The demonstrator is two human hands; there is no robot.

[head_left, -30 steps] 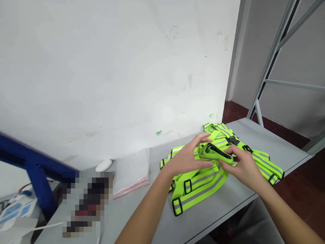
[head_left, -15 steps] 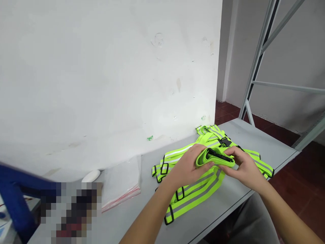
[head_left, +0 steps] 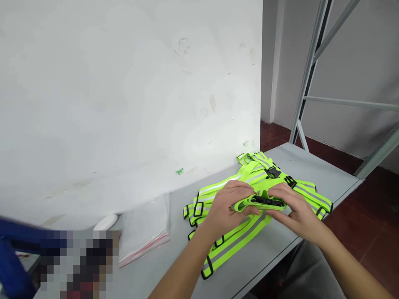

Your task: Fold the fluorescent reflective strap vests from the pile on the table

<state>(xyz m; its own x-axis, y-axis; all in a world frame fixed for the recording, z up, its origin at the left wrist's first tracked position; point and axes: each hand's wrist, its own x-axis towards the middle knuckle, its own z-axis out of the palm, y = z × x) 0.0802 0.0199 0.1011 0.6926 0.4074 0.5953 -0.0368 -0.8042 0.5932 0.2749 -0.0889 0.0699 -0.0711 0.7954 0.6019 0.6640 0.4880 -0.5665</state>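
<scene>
My left hand (head_left: 227, 205) and my right hand (head_left: 289, 209) both grip a folded bundle of neon yellow-green reflective strap (head_left: 260, 201) with a black buckle, held flat just above a pile of similar reflective straps (head_left: 240, 236). The left hand's fingers curl over the bundle's left end. At the bundle's right end the right hand's fingers press down. The pile lies on a grey table (head_left: 314, 168), its grey reflective stripes and black sliders showing.
A stack of clear plastic bags with red edges (head_left: 145, 230) lies left of the pile, with a white oval object (head_left: 105, 222) beside it. A white wall runs behind the table. A grey metal rack frame (head_left: 307, 83) stands at the right. A blue frame (head_left: 12, 265) is at bottom left.
The hands have pressed the folded strap bundle flatter and lower onto the pile. The view has shifted, so everything sits further left in the picture.
</scene>
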